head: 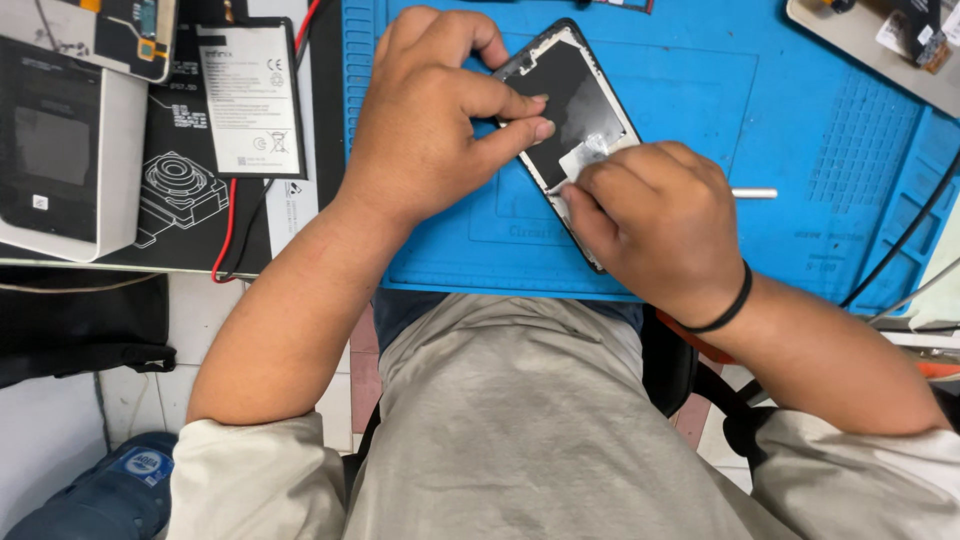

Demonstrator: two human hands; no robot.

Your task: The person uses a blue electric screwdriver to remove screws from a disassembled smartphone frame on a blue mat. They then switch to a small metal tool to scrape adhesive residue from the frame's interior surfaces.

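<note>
We see an opened phone (572,95) lying flat on the blue mat (800,140), its dark inner face up, its long axis running on a slant from the far end, near the mat's far edge, down toward the mat's near edge and to the right. The left hand (430,120) comes over the phone's left long side: its fingers (520,130) are drawn together and press on the phone's left rim and dark face, steadying it rather than lifting it, so the phone lies under and just right of that hand. The right hand (655,225) covers the phone's near end; its fingers are curled shut around a slim metal tool (755,193), whose free end sticks out to the right of the hand, over the mat. The working tip is hidden under the knuckles, close by a pale silvery patch (585,155) on the phone's face, and we cannot tell whether it touches. A black band (728,310) circles the right wrist. Left of the mat, well apart from the phone, a flat white battery (250,100) lies on a dark sheet, with a white box (65,150) farther left. A black cable (905,235) crosses the mat's right edge.
</note>
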